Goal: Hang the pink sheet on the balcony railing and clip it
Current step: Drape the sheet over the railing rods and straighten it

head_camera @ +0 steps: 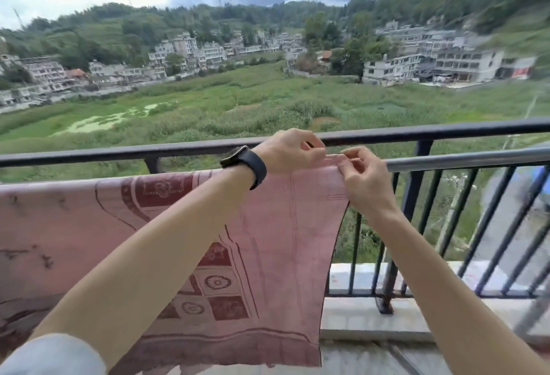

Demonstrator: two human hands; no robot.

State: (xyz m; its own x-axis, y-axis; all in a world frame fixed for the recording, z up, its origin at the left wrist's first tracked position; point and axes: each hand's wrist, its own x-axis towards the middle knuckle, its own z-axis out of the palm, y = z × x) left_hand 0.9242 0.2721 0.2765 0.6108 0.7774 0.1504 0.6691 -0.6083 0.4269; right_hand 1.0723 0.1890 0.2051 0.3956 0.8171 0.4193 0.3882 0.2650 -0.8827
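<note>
Both hands meet at the top right corner of the one pink sheet point(282, 225): the left hand point(290, 151) has thumb and forefinger closed on the upper hem, and the right hand point(366, 178), just beside it, has its fingers curled and pinching the corner itself. A thin sliver shows between the fingertips, too small to tell what it is. The sheet hangs from a silver pole point(464, 159) that runs just inside and a little below the dark top bar of the balcony railing point(416, 134), so there are two horizontal bars, one behind the other. Where the cloth lies over it the pole is hidden. The sheet's printed panels face this way, its right edge falls free down to the concrete ledge point(351, 318), and its left part is cut off by the frame. One dark watch point(247, 163) sits on the left wrist, and one pale blue sleeve point(50, 354) shows at the bottom left corner. To the right of the cloth one thick post point(416, 184) and several slim uprights stand bare, smeared towards the edge, where a blue shape point(538, 184) is too blurred to name. Beyond the railing lie a green field point(238, 100) and rows of pale buildings point(464, 62) under wooded hills.
</note>
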